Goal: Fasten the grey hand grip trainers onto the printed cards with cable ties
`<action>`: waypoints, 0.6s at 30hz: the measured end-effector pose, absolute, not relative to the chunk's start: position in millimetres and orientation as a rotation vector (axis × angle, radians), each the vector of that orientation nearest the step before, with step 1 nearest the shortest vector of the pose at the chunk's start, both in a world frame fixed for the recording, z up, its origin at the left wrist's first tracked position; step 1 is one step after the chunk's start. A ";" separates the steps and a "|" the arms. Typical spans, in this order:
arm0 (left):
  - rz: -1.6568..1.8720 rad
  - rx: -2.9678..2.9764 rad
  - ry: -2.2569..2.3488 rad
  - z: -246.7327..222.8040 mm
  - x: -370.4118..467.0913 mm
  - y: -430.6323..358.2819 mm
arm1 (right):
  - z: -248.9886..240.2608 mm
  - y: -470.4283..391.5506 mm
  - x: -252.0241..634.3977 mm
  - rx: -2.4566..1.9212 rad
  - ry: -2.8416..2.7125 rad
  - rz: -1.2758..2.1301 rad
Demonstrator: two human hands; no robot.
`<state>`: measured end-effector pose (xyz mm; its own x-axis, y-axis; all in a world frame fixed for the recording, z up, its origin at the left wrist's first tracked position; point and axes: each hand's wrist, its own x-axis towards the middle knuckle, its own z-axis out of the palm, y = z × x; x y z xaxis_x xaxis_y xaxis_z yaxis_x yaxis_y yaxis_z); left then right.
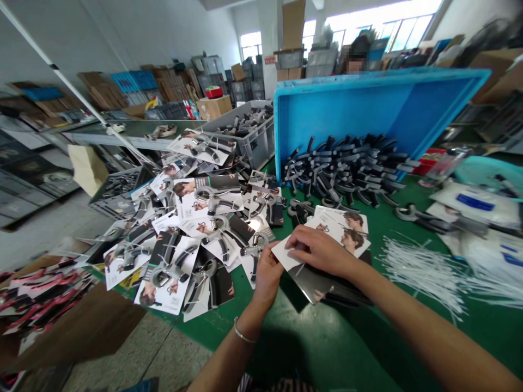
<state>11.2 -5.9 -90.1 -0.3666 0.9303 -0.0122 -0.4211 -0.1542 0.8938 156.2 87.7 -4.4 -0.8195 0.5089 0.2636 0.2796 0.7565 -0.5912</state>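
My left hand [267,275], with a bracelet on the wrist, has its fingers closed at the left edge of a printed card [288,256]. My right hand [316,247] reaches over the same card, its fingers bent down onto the white part. Beneath and behind lies a stack of printed cards [359,247] on the green table [318,348]. Left of my hands, many cards with grey and black hand grips [167,272] lie in an overlapping pile. My right fingertips are partly hidden by the hand.
A tipped blue crate [379,109] spills loose hand grips [343,169] behind my hands. White zip ties [425,272] lie at right beside plastic bags [478,201]. A grey crate [255,141] stands behind the pile. A cardboard box [81,326] sits below the table's left edge.
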 end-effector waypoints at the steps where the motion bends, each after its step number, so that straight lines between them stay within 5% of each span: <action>1: 1.693 0.711 1.051 -87.5 8.7 -6.5 | -5.4 88.2 156.5 -0.587 -2.529 0.770; 7: 1.635 0.942 1.460 -57.1 -20.2 -6.7 | -10.5 93.4 159.9 -0.595 -2.273 0.987; 11: 1.264 1.180 1.439 -39.1 -26.1 11.5 | -0.7 86.9 163.1 -0.652 -2.123 1.038; 18: 1.437 0.738 1.236 -31.1 -1.9 7.1 | -0.8 105.9 264.2 -1.054 -1.554 0.626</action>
<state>-1.9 7.1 -31.1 -0.2561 0.9511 -0.1728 -0.3134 0.0874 0.9456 264.2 105.9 -0.8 -0.0014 0.8743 0.4855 0.2940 0.4644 -0.8354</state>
